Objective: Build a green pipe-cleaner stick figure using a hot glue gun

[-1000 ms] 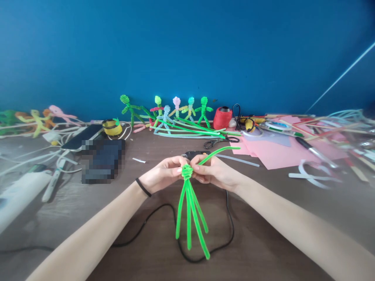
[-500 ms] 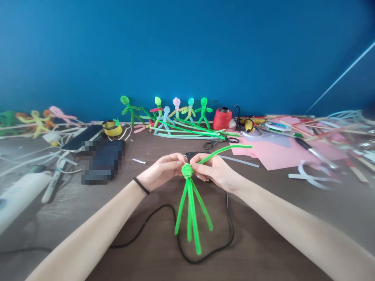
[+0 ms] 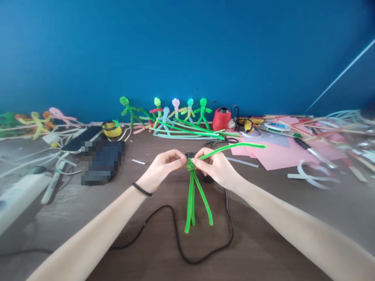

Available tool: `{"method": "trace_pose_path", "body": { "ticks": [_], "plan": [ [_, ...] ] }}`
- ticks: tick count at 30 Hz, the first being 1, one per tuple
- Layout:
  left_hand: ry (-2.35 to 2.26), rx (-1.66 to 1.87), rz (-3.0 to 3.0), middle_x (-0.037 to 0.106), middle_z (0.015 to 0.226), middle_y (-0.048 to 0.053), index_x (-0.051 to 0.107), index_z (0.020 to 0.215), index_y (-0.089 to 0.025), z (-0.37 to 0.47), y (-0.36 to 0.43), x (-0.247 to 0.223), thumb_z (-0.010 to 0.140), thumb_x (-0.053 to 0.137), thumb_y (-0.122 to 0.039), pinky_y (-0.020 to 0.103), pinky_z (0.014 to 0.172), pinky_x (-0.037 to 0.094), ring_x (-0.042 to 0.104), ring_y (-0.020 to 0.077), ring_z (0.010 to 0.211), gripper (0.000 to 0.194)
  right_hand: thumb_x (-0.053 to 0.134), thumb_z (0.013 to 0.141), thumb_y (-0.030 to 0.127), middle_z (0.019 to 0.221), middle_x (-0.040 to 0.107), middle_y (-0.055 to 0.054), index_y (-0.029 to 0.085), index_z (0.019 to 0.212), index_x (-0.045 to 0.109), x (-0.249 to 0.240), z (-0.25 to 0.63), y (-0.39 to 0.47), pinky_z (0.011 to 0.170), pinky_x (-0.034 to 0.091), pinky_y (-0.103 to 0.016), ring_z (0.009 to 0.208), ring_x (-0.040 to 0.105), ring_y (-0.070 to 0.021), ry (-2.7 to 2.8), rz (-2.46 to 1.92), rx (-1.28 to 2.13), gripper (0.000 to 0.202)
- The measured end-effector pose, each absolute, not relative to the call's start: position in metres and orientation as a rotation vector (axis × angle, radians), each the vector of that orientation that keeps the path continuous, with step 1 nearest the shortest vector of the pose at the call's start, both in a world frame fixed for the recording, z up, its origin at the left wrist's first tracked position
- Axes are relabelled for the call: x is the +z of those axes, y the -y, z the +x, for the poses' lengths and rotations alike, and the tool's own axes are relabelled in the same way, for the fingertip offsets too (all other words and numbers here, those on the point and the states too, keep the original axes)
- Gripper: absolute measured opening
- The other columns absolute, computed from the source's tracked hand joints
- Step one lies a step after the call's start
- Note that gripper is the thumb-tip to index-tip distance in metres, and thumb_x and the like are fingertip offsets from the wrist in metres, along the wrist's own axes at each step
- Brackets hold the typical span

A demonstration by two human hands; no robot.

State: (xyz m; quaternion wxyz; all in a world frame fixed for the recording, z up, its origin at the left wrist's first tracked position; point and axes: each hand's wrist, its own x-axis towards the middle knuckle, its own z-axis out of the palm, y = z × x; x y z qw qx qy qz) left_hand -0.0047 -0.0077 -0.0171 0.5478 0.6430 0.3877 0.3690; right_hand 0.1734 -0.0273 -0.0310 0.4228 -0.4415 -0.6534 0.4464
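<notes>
Between my two hands is a bright green pipe-cleaner figure (image 3: pixel 191 166) with a coiled knob on top and several straight strands hanging below. My right hand (image 3: pixel 215 164) pinches it at the knob's right side, and one long pipe cleaner (image 3: pixel 240 145) sticks out past those fingers to the right. My left hand (image 3: pixel 165 166), with a black band on the wrist, has thumb and forefinger closed at the knob's left edge. Fingertips partly hide the knob. Behind the hands, a black round object (image 3: pixel 190 155) shows in part.
Finished pipe-cleaner dolls (image 3: pixel 203 111) stand along the blue wall, with loose pipe cleaners (image 3: pixel 190 130) before them. Phones (image 3: pixel 107 156) and white cables lie left. Pink paper (image 3: pixel 272 156), a marker (image 3: pixel 315 152) and scissors (image 3: pixel 231 140) lie right. A black cable (image 3: pixel 175 226) loops across the front.
The knob has tipped and shifted slightly up and right, and the hanging strands have swung together. The long strand reaches further right. My left fingertips have changed their position at the knob.
</notes>
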Motion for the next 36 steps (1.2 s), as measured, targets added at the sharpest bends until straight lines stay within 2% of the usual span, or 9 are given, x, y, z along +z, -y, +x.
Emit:
{"method": "trace_pose_path", "body": {
  "ticks": [13, 23, 36],
  "plan": [
    [-1.051, 0.867, 1.791, 0.06, 0.07, 0.0, 0.059, 0.071, -0.016, -0.001, 0.012, -0.012, 0.073, 0.058, -0.032, 0.025, 0.068, 0.044, 0.056, 0.014, 0.069, 0.016, 0.054, 0.078, 0.035, 0.054, 0.047, 0.004, 0.017, 0.075, 0.052, -0.031, 0.172, 0.028, 0.043, 0.031, -0.022, 0.044, 0.041, -0.0077, 1.636, -1.12, 1.105, 0.019],
    [-1.128, 0.874, 1.806, 0.063, 0.071, 0.001, 0.06, 0.072, -0.016, 0.0, 0.014, -0.009, 0.074, 0.057, -0.03, 0.025, 0.067, 0.042, 0.057, 0.0148, 0.069, 0.014, 0.055, 0.078, 0.034, 0.053, 0.046, 0.004, 0.017, 0.075, 0.053, -0.031, 0.17, 0.029, 0.043, 0.031, -0.021, 0.043, 0.042, -0.0078, 1.621, -1.125, 1.094, 0.017],
    [-1.162, 0.883, 1.833, 0.064, 0.069, 0.0, 0.061, 0.07, -0.017, 0.001, 0.017, -0.008, 0.072, 0.059, -0.028, 0.025, 0.064, 0.043, 0.058, 0.0149, 0.067, 0.012, 0.056, 0.078, 0.036, 0.05, 0.051, 0.003, 0.017, 0.077, 0.055, -0.03, 0.17, 0.03, 0.045, 0.039, -0.023, 0.045, 0.049, -0.0104, 1.592, -1.072, 1.143, 0.019]
  ]
}}
